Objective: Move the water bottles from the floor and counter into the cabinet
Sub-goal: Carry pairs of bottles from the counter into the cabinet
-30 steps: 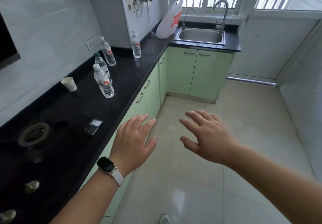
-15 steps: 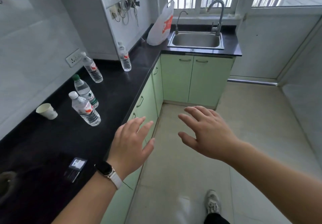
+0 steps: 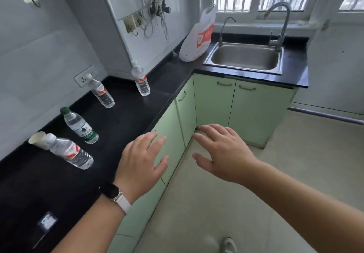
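The left hand (image 3: 141, 166) and right hand (image 3: 222, 154) are hovering with fingers (image 3: 152, 137) spread and relaxed, gripping nothing. Four water bottles (image 3: 80, 126) are standing on the black table (image 3: 128, 122), all left of the left fingers, the nearest bottle (image 3: 72, 153) closest. The green cabinet doors (image 3: 175, 118) are sitting shut just beyond the fingers. Opening one first, then wrapping each bottle's waist, is looking wisest.

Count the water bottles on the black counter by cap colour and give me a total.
White-cap bottles: 3
Green-cap bottle: 1
Total: 4
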